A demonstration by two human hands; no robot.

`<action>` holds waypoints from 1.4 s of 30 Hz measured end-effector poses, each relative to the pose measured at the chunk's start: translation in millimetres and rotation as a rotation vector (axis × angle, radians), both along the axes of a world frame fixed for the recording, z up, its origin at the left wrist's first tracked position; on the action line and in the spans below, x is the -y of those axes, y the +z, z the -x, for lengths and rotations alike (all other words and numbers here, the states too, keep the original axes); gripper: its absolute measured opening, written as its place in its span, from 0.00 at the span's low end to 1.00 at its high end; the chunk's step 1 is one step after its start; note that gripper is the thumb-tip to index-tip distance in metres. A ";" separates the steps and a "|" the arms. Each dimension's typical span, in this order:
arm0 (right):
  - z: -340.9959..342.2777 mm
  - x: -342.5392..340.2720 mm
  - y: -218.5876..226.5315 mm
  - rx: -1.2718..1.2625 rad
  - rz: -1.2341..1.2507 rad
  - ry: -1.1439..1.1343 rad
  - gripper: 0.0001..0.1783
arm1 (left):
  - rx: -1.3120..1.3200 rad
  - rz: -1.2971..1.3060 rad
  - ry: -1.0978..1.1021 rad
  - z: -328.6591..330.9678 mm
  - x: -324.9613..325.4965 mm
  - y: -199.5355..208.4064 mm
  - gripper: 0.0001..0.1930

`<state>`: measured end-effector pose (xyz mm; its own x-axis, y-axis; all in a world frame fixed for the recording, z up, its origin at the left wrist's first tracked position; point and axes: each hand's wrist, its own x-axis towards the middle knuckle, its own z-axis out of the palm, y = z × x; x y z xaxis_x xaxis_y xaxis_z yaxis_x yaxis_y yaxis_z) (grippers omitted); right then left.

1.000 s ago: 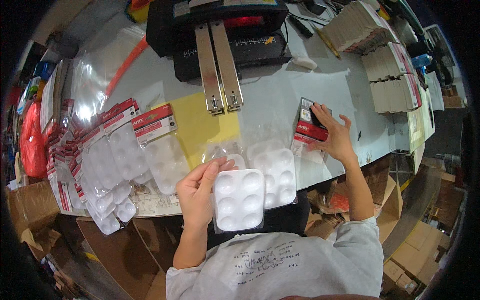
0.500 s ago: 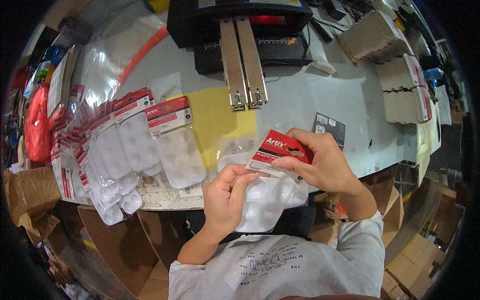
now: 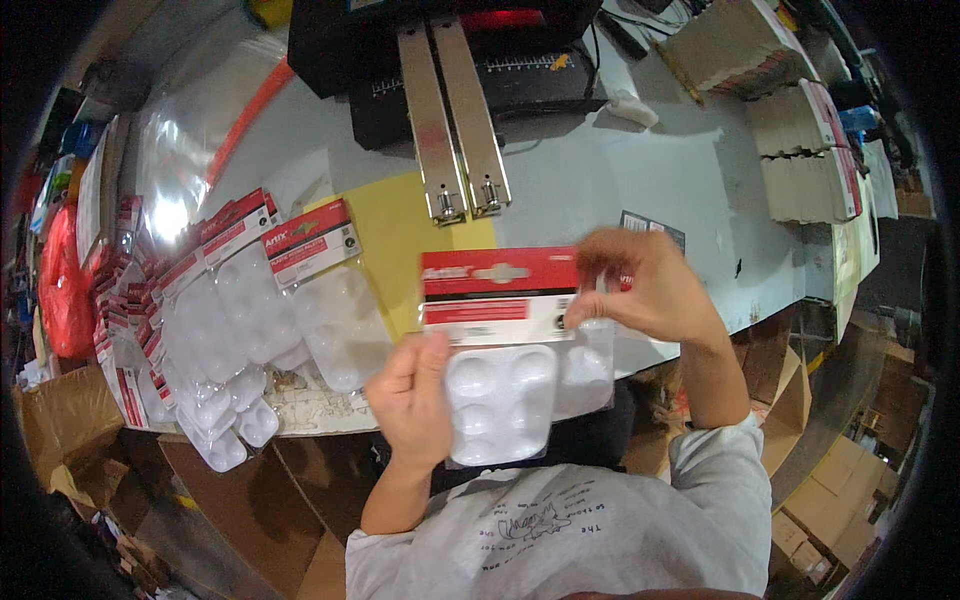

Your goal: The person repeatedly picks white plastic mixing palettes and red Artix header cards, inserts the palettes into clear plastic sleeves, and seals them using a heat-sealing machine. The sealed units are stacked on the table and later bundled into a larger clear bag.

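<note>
In front of me a white plastic paint palette [image 3: 500, 405] with round wells hangs in a clear bag, below a folded red and white header card [image 3: 490, 312]. My left hand [image 3: 412, 395] pinches the bag at the card's lower left corner. The thumb and fingers of my right hand [image 3: 640, 290] grip the card's right end. Another bagged palette [image 3: 585, 375] lies behind, partly hidden by the first. A dark printed card [image 3: 655, 228] rests on the table just beyond my right hand.
Several carded palettes [image 3: 215, 310] lie in an overlapping heap at the left. A black machine [image 3: 440, 60] with two metal arms [image 3: 455, 150] stands at the back. Stacks of folded cards [image 3: 805, 150] are at the right. Cardboard boxes [image 3: 70, 400] stand below the table edge.
The header card has turned from tilted to level and now faces up squarely, with the palette hanging straight beneath. My left hand has shifted to the card's lower left corner.
</note>
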<state>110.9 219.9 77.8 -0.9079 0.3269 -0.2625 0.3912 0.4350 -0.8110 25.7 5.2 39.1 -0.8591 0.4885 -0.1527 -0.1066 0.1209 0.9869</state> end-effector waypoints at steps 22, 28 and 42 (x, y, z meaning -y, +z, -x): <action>-16.4 17.0 -18.6 0.077 0.681 -0.152 0.11 | -0.025 0.018 0.069 -1.5 0.1 -6.6 0.13; -22.5 25.7 -19.3 0.040 0.745 -0.158 0.09 | -0.018 0.026 0.074 -6.6 5.6 -4.9 0.13; 33.9 10.5 -69.2 -0.156 0.835 -0.445 0.11 | -0.092 0.166 0.063 54.4 -46.2 -53.3 0.16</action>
